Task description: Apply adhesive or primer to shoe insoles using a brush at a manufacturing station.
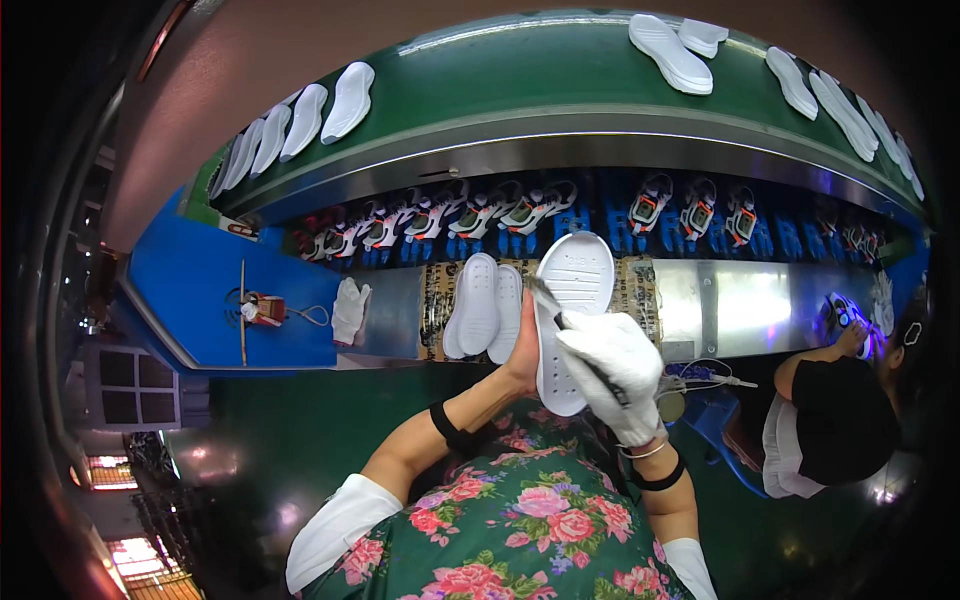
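Note:
A white shoe sole (578,272) is held up in front of me, its hollow inner side toward me. My bare left hand (524,345) grips it along its left edge. My right hand (615,365), in a white knit glove, is closed around a dark-handled brush (548,303). The brush's tip is at the sole's left side, near the middle; whether it touches is hard to tell. Left of my left hand, two more white soles, a nearer one (508,312) and a larger one (474,308), lie on the taped part of the metal bench (392,315).
Behind the bench, a row of blue holders carries several shoe uppers (432,215). Beyond is a green conveyor belt (500,90) with several white soles. A white glove (349,311) lies at left beside a blue table (200,300). A co-worker (835,415) sits at right.

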Demonstrator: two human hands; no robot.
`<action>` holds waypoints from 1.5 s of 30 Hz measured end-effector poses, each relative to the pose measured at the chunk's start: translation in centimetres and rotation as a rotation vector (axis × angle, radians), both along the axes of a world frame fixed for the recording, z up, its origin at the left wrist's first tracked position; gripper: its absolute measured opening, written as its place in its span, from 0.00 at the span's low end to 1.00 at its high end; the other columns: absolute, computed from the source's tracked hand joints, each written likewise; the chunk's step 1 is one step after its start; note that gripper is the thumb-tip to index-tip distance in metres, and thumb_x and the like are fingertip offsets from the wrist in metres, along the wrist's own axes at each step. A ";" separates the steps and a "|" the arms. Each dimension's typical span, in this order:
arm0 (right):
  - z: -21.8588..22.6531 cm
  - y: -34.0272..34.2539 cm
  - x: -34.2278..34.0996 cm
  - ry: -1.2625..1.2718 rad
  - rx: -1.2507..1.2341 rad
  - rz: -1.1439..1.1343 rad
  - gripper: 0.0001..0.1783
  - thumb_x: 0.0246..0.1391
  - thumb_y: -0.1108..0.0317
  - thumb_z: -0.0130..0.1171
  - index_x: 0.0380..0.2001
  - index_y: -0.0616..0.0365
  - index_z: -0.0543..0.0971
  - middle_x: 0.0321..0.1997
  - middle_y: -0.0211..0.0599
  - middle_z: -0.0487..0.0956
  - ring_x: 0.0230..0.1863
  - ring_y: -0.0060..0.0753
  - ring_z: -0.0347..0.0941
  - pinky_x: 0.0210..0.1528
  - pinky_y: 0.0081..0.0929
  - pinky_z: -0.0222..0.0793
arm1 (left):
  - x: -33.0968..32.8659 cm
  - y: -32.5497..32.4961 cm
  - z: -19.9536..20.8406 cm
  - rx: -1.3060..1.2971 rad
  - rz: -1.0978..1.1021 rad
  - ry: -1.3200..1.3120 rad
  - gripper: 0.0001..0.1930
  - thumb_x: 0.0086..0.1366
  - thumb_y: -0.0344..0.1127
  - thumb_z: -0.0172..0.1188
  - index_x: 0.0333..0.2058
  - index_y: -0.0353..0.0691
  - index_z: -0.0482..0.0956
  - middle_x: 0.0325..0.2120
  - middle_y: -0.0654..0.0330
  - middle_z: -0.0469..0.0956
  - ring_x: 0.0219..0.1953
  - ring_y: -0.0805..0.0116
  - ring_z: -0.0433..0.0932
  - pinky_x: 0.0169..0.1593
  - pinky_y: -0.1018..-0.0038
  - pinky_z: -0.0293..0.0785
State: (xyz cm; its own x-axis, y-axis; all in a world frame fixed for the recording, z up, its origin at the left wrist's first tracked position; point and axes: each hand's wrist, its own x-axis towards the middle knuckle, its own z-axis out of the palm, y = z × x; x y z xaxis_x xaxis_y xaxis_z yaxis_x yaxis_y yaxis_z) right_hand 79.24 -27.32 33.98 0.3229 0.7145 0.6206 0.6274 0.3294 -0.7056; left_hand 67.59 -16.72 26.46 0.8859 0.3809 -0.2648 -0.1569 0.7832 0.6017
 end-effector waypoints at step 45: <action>-2.9 -3.8 1.3 0.198 0.008 0.057 0.15 0.45 0.77 0.70 0.39 0.54 0.87 0.41 0.38 0.86 0.40 0.40 0.83 0.44 0.33 0.77 | 3.8 3.0 1.2 -0.120 0.007 -0.103 0.56 0.50 0.92 0.32 0.38 0.33 0.74 0.26 0.52 0.76 0.31 0.59 0.74 0.33 0.65 0.75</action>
State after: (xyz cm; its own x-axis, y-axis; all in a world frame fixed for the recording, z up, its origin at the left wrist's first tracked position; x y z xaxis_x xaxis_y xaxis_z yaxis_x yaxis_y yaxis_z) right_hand 80.52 -31.16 31.03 0.3985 0.7306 0.5545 0.4568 0.3661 -0.8107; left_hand 71.44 -13.70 27.70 0.9081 0.3586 -0.2164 -0.2192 0.8472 0.4840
